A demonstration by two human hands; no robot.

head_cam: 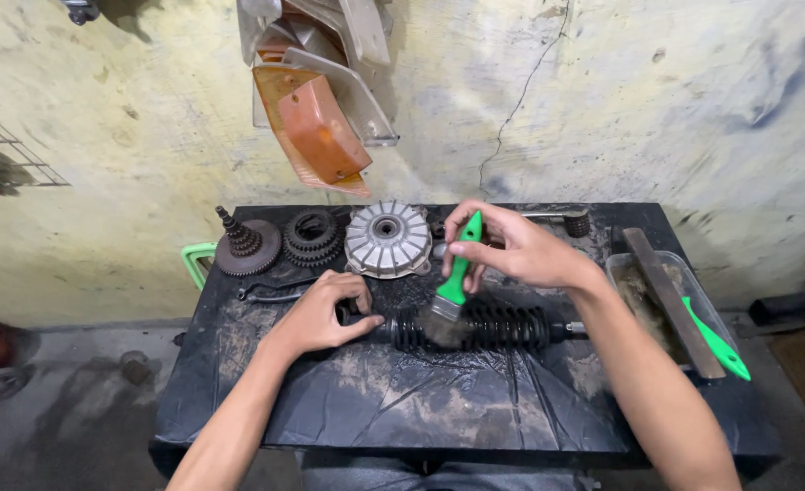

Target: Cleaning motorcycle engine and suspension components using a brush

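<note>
Bench: black work table (239,400) under a grimy dark sheet fills the lower half of your view, set against a stained yellowish wall.
Hanging covers: at twelve o'clock high, an orange lens cover (316,127) with clear and grey plastic shells behind it hangs on the wall; no label shows that you could tell by colour.
Tub: at three o'clock, a clear plastic tub (622,265) of murky stuff, with a flat metal bar (670,300) and a second green handle (716,341) laid across it.
Boot: the ribbed black rubber boot (498,329) on its shaft lies at bench centre, long axis running nine to three, metal end pointing to three o'clock.
Finned part: silver finned round housing (388,239) at eleven o'clock from the boot.
Gears: two dark gear clusters (280,242) left of it.
Right hand: your right hand (516,247) grips the green-handled brush (452,286), bristles down on the boot.
Left hand: your left hand (325,314) is curled around the boot's left end, pinning it.
</note>
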